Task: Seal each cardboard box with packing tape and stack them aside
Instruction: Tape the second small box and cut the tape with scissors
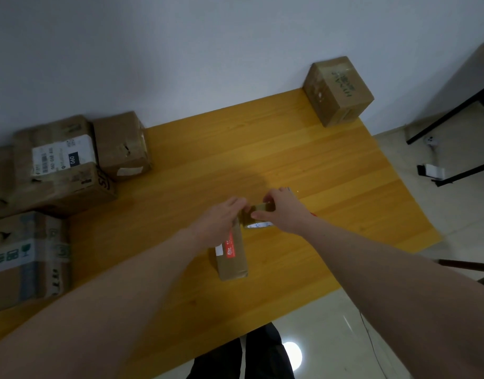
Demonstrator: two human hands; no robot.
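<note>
A small flat cardboard box (234, 257) with a red label lies on the yellow table (262, 149), near its middle front. My left hand (221, 220) rests on the box's far end, fingers curled over it. My right hand (283, 212) grips a roll of brownish packing tape (258, 212) just beyond the box. A short strip of tape spans between my two hands. The roll is mostly hidden by my fingers.
Several larger cardboard boxes (63, 162) crowd the table's left side, one more (24, 258) at the front left. A sealed box (338, 90) stands at the far right corner against the wall. A black-framed table (454, 119) stands to the right on the tiled floor.
</note>
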